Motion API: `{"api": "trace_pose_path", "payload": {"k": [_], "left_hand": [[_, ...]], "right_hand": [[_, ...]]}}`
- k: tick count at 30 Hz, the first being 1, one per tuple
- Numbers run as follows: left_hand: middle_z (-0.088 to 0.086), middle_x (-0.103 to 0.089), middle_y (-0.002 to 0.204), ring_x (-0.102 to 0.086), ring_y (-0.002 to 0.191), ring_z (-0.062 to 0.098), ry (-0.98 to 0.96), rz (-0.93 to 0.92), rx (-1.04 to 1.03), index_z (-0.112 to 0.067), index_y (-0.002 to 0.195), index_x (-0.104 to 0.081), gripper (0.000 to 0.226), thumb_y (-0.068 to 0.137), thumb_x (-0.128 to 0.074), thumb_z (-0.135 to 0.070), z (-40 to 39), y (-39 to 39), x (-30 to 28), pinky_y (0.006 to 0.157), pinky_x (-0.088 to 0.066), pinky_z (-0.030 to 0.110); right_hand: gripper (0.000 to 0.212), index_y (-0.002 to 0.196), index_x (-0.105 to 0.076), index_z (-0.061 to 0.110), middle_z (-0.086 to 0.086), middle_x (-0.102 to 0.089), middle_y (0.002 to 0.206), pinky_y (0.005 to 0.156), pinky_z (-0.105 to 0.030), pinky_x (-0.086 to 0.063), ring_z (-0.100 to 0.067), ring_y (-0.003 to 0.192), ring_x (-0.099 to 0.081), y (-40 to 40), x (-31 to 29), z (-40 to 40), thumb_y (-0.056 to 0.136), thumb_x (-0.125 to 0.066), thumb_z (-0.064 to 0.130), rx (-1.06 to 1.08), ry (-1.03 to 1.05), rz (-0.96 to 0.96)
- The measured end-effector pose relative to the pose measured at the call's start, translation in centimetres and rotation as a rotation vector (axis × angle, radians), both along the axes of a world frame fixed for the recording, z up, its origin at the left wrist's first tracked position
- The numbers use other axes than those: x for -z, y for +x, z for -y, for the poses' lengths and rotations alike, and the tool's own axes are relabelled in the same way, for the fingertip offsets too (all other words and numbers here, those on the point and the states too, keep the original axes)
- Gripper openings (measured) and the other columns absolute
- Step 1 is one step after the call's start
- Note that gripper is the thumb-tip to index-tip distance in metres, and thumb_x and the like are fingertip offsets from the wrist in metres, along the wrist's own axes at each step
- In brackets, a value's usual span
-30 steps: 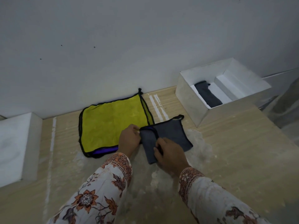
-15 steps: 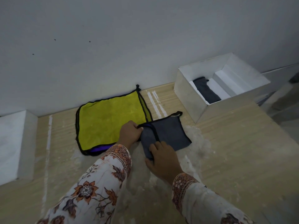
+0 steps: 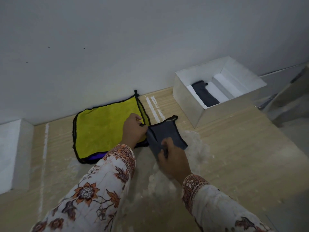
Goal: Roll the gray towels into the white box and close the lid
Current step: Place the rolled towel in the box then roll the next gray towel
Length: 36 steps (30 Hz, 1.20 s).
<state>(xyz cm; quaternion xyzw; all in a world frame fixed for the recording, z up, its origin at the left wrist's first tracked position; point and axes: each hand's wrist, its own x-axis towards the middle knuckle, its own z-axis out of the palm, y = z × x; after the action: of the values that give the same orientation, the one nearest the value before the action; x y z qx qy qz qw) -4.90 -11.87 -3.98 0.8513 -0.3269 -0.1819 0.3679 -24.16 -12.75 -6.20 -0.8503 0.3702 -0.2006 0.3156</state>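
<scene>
Left hand [image 3: 133, 129]: pinches gray towel [image 3: 167, 134] at its far-left edge.
Right hand [image 3: 172, 158]: fingers curl over near edge.
Advice: roll tightly, edges level.

Setting: plain indoor room, most likely domestic; exact kind cannot be told. Evidence: bare pale grey painted wall [image 3: 133, 39] filling the upper half of the frame, with a few small dark specks; light wood-grain laminate tabletop [image 3: 242, 148] across the lower half, butted against the wall, its surface scuffed with whitish patches and streaks; white block-shaped object [image 3: 13, 153] at the left edge. Dim, even lighting. Household cloths lie on the surface.
</scene>
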Motion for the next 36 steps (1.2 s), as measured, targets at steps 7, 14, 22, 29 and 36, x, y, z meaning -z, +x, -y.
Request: {"api": "trace_pose_path", "payload": {"k": [7,14,22,29,36], "left_hand": [[0.008,-0.063,0.103,-0.057,0.092,0.017,-0.026,-0.023,0.158,-0.009,0.101,-0.056,0.028,0.079,-0.072,-0.015,3.6,-2.6,0.7,0.074,-0.043,0.025],[0.012,-0.052,0.135,-0.057,0.115,0.029,0.181,-0.090,0.320,-0.016,0.130,-0.050,0.048,0.085,-0.066,-0.008,4.4,-3.0,1.2,0.091,-0.050,0.037],[0.013,-0.047,0.121,-0.056,0.102,0.032,0.326,0.227,0.119,-0.010,0.118,-0.054,0.042,0.086,-0.064,-0.036,2.1,-2.5,0.7,0.082,-0.049,0.040],[0.017,-0.062,0.107,-0.059,0.096,0.035,0.341,0.164,0.097,-0.004,0.111,-0.050,0.037,0.092,-0.057,-0.035,1.9,-3.1,1.5,0.067,-0.041,0.035],[0.015,-0.061,0.090,-0.059,0.080,0.032,0.184,0.058,0.053,-0.005,0.102,-0.044,0.034,0.081,-0.065,-0.020,2.4,-3.1,0.8,0.060,-0.036,0.031]], "right_hand": [[0.012,0.086,-0.042,0.021,0.004,-0.039,0.050,0.038,-0.020,-0.025,-0.010,0.040,-0.037,-2.0,0.6,2.2,0.089,-0.053,0.020,0.137,0.062,-0.060],[0.015,0.085,-0.038,0.023,0.005,-0.044,0.072,0.046,-0.023,-0.027,-0.011,0.055,-0.039,-2.2,1.5,3.1,0.090,-0.051,0.029,0.095,-0.003,-0.215],[0.003,0.086,-0.052,0.015,-0.003,-0.050,0.088,0.061,-0.032,-0.044,-0.022,0.081,-0.048,-1.7,1.7,2.5,0.084,-0.052,0.017,-0.006,-0.161,-0.203],[0.048,0.091,-0.052,0.015,-0.004,-0.051,0.087,0.066,-0.036,-0.045,-0.023,0.080,-0.047,-0.4,1.0,1.8,0.081,-0.049,0.061,0.010,-0.317,-0.348],[0.032,0.099,-0.051,0.016,-0.004,-0.054,0.094,0.068,-0.032,-0.043,-0.024,0.087,-0.052,-0.5,1.2,1.6,0.082,-0.047,0.042,-0.053,-0.260,-0.392]]}}
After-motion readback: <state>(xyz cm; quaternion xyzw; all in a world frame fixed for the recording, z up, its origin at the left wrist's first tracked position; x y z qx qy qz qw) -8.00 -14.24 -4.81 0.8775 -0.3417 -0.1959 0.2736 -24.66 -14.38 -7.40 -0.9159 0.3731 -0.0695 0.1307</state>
